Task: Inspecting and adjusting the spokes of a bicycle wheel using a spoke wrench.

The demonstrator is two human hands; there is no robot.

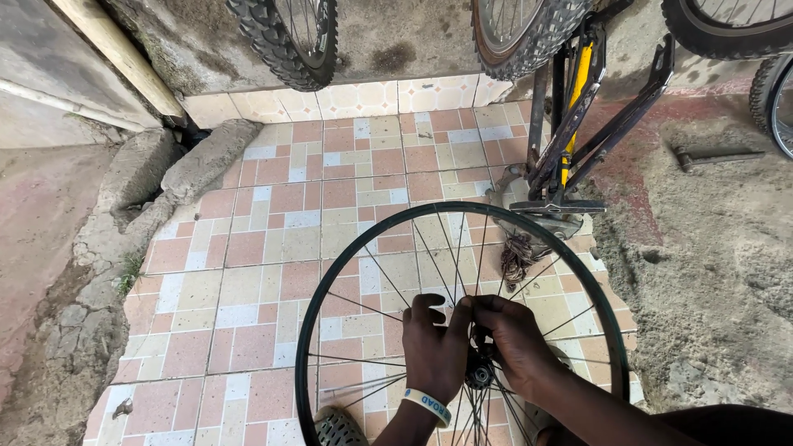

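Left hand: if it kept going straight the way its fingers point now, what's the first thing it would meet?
The left hand points up-right at the right hand; their fingertips already seem to meet among the spokes above the hub, so probably the right hand's fingers.

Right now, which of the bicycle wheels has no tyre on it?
The bare black spoked rim that both hands, left and right, work at; the wheels along the wall wear knobby tyres.

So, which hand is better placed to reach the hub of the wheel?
The right hand, probably. It lies just beside the hub, almost over it. The left hand is a little further to the side, with its fingers up at the spokes, where both hands meet.
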